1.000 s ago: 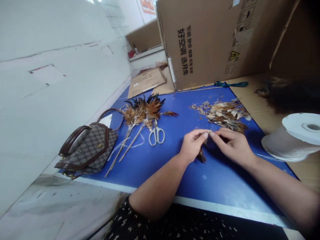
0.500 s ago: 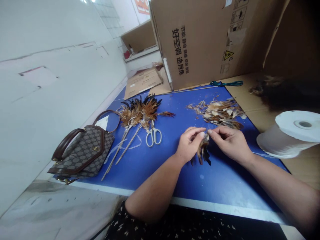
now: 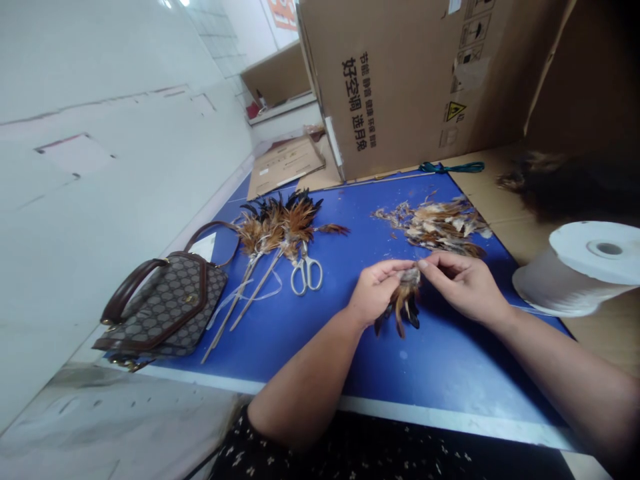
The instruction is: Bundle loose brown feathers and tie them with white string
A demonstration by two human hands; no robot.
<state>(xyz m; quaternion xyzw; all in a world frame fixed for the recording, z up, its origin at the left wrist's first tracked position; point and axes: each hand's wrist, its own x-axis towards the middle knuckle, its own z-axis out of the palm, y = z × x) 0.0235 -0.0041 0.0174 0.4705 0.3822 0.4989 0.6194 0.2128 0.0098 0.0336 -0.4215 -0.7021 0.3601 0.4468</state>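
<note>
My left hand (image 3: 377, 288) is closed in a pinch round the upper end of a small feather bunch (image 3: 403, 303), whose brown and black tips hang down over the blue table. Close beside its pale bound end, my right hand (image 3: 463, 283) pinches with thumb and forefinger; what lies between them is too small to make out. A pale strand (image 3: 533, 311) runs from under my right forearm to a large white spool (image 3: 557, 280). Beyond my hands lies a pile of loose brown and cream feathers (image 3: 443, 227).
To the left lie finished-looking feather clusters (image 3: 280, 223) on thin sticks (image 3: 255, 293), with scissors (image 3: 307, 273) beside them. A patterned handbag (image 3: 165, 307) stands at the left edge. Cardboard boxes (image 3: 400, 87) and a green cord (image 3: 450, 168) border the back; dark feathers (image 3: 565, 183) lie right.
My left thumb has drawn lower and more of the bunch's pale top shows. The feather bunch has shifted slightly left and down. My right hand has stayed nearly in place.
</note>
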